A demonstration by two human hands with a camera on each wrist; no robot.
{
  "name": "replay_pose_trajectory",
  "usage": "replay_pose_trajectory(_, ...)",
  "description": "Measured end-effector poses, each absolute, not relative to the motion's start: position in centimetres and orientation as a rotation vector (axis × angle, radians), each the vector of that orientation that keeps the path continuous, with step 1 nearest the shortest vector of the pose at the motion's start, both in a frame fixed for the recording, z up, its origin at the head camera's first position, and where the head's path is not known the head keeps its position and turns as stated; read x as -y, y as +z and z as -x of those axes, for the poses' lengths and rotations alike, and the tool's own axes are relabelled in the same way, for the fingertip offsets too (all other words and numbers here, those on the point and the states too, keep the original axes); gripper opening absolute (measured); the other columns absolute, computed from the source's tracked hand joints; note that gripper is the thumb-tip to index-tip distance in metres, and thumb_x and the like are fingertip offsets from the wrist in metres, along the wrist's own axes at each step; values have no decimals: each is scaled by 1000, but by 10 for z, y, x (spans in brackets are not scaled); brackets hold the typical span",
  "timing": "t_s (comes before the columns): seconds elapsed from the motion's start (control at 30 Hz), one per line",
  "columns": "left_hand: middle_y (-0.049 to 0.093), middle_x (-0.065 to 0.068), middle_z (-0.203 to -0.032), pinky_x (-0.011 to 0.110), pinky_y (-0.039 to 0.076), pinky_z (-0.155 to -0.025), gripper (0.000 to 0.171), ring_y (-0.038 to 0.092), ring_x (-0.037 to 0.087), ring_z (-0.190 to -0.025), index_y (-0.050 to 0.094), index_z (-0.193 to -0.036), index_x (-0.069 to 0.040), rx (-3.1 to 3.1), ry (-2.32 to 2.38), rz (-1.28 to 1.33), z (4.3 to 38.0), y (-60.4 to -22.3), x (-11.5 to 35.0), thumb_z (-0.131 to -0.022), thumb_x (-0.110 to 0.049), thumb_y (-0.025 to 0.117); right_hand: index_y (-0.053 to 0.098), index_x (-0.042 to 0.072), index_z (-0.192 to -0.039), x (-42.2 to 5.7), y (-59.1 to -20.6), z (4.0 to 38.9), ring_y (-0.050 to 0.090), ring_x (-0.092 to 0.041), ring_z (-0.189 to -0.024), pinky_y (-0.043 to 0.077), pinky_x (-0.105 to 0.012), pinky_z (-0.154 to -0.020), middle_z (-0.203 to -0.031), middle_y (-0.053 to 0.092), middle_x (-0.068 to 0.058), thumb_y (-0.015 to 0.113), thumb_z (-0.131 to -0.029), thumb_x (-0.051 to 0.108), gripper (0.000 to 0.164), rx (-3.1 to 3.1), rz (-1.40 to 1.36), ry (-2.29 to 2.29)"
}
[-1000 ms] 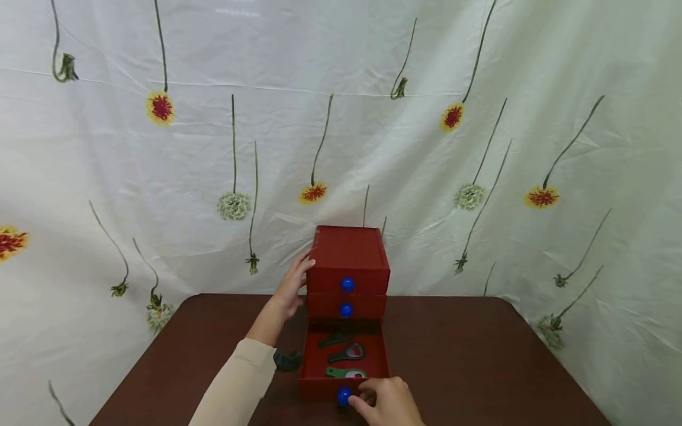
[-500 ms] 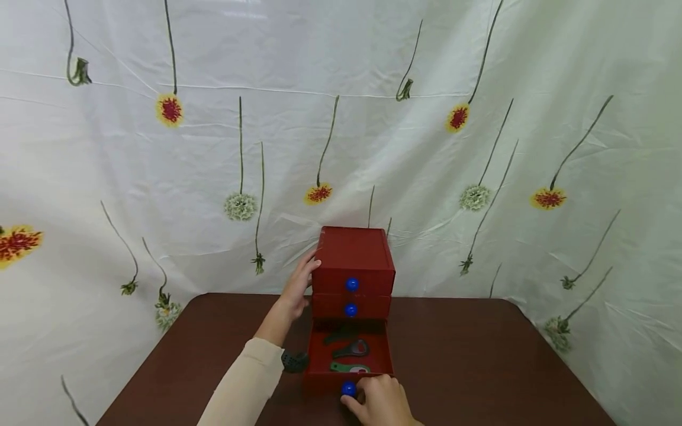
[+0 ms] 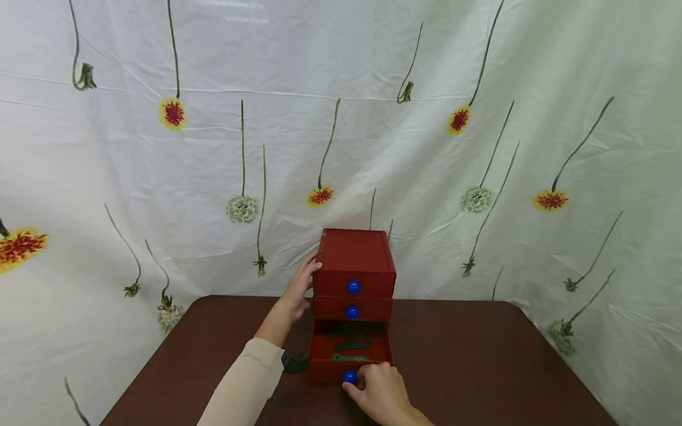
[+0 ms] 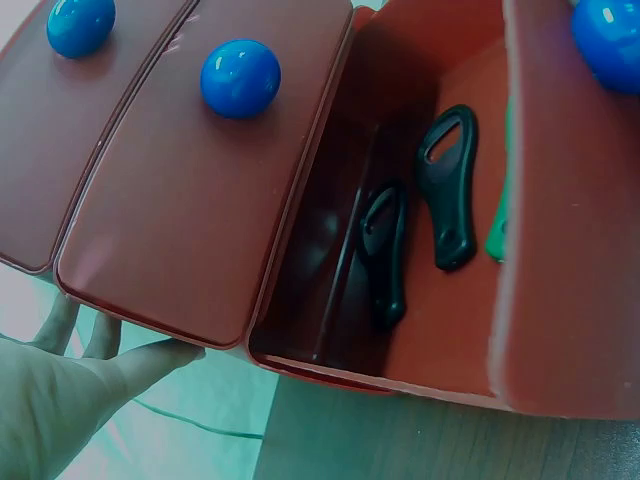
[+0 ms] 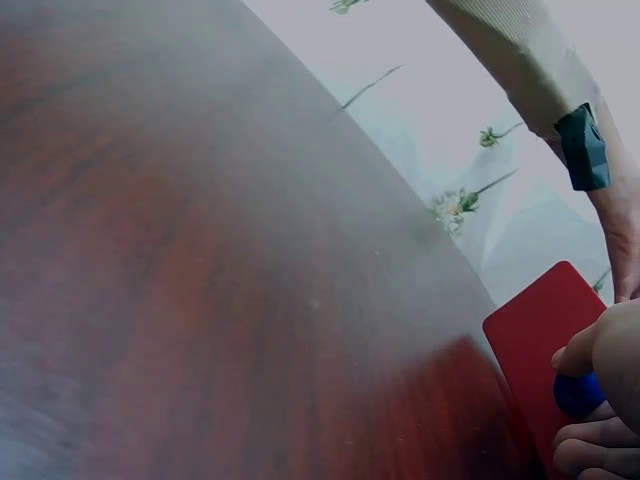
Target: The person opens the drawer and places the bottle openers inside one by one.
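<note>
A red cabinet point(image 3: 354, 251) with stacked drawers and blue knobs stands on the table. Its bottom drawer point(image 3: 327, 371) is partly pulled out. My right hand point(image 3: 382, 390) pinches that drawer's blue knob point(image 3: 349, 377), thumb on one side and curled fingers on the other. My left hand point(image 3: 296, 291) rests against the cabinet's left side, fingers spread near the top edge. Inside the drawer lie two black tools with slotted oval heads, one nearer the front point(image 4: 450, 190) and one farther back point(image 4: 383, 255). A green tool point(image 4: 500, 225) is mostly hidden behind the drawer front.
The dark brown table point(image 3: 469, 361) extends on both sides of the cabinet. Behind it hangs a white cloth point(image 3: 288, 53) printed with flowers. A dark device point(image 3: 295, 362) sits at the left wrist, beside the drawer.
The bottom drawer has slid inward, with my right hand moving forward on its knob. Less of the tools shows now. My left hand stays against the cabinet side; the head view has shifted slightly.
</note>
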State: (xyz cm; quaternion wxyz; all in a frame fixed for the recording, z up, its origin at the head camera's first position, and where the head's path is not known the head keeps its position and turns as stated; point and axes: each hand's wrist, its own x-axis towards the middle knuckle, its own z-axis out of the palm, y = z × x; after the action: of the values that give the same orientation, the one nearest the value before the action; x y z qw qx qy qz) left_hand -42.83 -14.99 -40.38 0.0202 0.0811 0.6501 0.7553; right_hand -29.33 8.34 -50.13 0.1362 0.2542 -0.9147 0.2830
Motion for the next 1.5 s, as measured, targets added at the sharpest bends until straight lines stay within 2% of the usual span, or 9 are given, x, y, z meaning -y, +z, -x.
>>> replay_pose_trajectory(0.43, 17, 10, -169, 83, 20, -100, 62, 18, 50, -149, 29, -163, -31, -2018, 2337, -229, 428, -402, 149, -106, -44, 51, 73, 21, -68, -84, -503, 312, 47, 5, -48, 41, -19, -43, -58, 55, 20, 86, -86, 36, 27, 2604, -671, 785)
replay_pose_trajectory(0.63, 20, 10, -168, 81, 22, -100, 62, 18, 49, -149, 30, -163, -31, -2009, 2342, -236, 429, -404, 149, -106, -44, 52, 76, 18, -70, -84, -504, 323, 47, 7, -47, 40, -18, -43, -58, 58, 18, 88, -84, 33, 24, 2564, -666, 773)
replay_pose_trajectory(1.03, 22, 9, -167, 81, 24, -100, 62, 19, 50, -149, 30, -162, -33, -2026, 2352, -241, 431, -405, 150, -106, -46, 52, 63, 22, -59, -78, -504, 346, 36, 4, -42, 30, -18, -39, -49, 41, 20, 87, -85, 33, 37, 2550, -629, 750)
replay_pose_trajectory(1.17, 24, 8, -166, 82, 21, -101, 61, 21, 48, -148, 32, -161, -34, -2017, 2366, -218, 431, -406, 149, -105, -46, 54, 64, 21, -60, -77, -505, 351, 35, 2, -42, 29, -18, -38, -49, 41, 18, 86, -86, 32, 36, 2558, -606, 761)
replay_pose_trajectory(1.33, 23, 9, -166, 83, 20, -101, 62, 21, 48, -148, 31, -162, -33, -2019, 2360, -230, 431, -407, 148, -105, -46, 53, 67, 19, -65, -76, -505, 357, 40, 0, -43, 34, -21, -39, -53, 46, 17, 86, -86, 30, 31, 2568, -576, 775)
replay_pose_trajectory(1.5, 21, 11, -167, 82, 22, -100, 64, 19, 49, -148, 28, -163, -31, -2026, 2344, -261, 431, -405, 149, -106, -46, 52, 60, 21, -60, -73, -503, 362, 38, -2, -43, 32, -22, -39, -50, 43, 15, 85, -87, 31, 38, 2587, -555, 770)
